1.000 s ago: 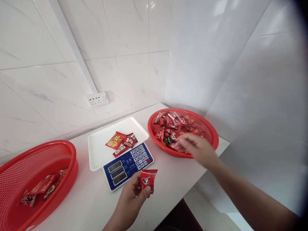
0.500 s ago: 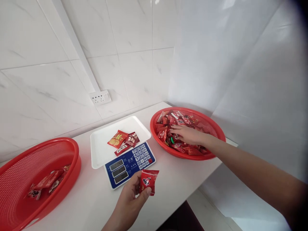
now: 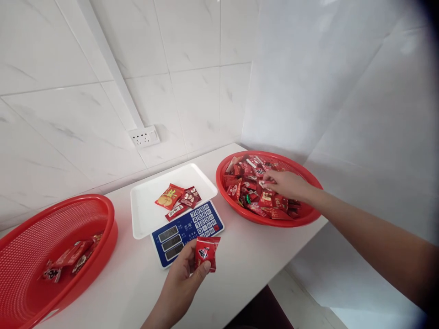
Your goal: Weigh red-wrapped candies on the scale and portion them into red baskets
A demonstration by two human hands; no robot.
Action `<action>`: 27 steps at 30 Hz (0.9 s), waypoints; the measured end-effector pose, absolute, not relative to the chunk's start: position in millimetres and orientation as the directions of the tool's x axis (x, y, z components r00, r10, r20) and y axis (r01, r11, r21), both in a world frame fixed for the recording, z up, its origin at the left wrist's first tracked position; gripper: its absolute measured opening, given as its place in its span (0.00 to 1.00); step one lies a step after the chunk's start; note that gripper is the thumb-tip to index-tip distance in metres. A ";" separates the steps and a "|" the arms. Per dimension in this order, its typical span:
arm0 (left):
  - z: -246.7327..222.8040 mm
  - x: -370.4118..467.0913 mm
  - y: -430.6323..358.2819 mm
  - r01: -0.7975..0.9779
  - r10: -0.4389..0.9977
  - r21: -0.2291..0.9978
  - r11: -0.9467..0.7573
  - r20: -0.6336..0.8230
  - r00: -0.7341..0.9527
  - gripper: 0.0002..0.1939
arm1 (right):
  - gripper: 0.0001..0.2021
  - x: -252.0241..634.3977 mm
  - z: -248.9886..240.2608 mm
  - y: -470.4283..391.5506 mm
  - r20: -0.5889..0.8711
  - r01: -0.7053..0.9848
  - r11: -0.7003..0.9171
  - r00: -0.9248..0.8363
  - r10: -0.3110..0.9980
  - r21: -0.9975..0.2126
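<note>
Seen from the head, holds a red packet (image 3: 206,253) in the left hand (image 3: 176,288) at the lower middle of the frame, with thumb and fingers closed on it, just in front of a scale (image 3: 187,231). Has the right hand (image 3: 291,185) inside the right basket (image 3: 236,210), right of the frame's middle, with fingers drawn nearly together at a red-and-white packet (image 3: 266,183); cannot tell whether with a firm hold.

Looks only partly along, to judge by how things lie. Counts three packets on the white pan (image 3: 146,208) at the frame's middle, close together: a bright red one (image 3: 169,196), a maroon one (image 3: 190,197) and a third (image 3: 176,211) nearest the keys. Adds just a few packets (image 3: 72,253) in the left basket (image 3: 110,210), lower left, against a large heap (image 3: 270,199) in the right basket: seems to leave most there. Rests on a white desk (image 3: 247,260).

Reads "志准" on the scale's blue panel, beside number keys; cannot make out the dim displays (image 3: 168,234) surely. Shows a gold double-happiness-like character over printed biscuits on the bright red one. Carries a bold black brush character edged in white on the held packet, not surely legible. Yields no readable brand elsewhere.
</note>
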State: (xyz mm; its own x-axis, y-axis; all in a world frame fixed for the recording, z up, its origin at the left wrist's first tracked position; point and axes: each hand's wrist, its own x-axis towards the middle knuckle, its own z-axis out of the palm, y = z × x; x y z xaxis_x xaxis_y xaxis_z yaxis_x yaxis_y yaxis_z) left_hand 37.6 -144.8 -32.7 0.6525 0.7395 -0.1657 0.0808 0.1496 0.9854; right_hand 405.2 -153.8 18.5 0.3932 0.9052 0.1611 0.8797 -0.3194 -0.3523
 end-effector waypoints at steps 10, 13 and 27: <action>-25.7 25.6 -126.5 0.051 0.846 0.998 -0.022 -0.008 0.533 0.14 | 0.19 370.8 24.6 -177.0 0.011 0.810 -0.320 0.374 0.928 -0.492; -14.5 4.8 -95.9 0.203 0.936 0.966 -0.162 0.085 0.342 0.16 | 0.21 356.0 17.4 -190.6 0.011 0.780 -0.369 0.433 0.901 -0.506; -8.9 35.9 -8.6 0.632 0.889 0.629 -0.453 0.267 0.372 0.14 | 0.24 305.8 -17.7 -234.1 0.014 0.508 -0.338 0.568 0.823 -0.792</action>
State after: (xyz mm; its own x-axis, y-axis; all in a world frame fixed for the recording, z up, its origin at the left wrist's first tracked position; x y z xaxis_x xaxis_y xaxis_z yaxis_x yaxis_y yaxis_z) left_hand 35.9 -8.6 -8.9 0.3718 0.8891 0.2669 0.6321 -0.4531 0.6287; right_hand 305.8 -234.1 -17.7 0.5681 0.8228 0.0138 0.5084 -0.3377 -0.7921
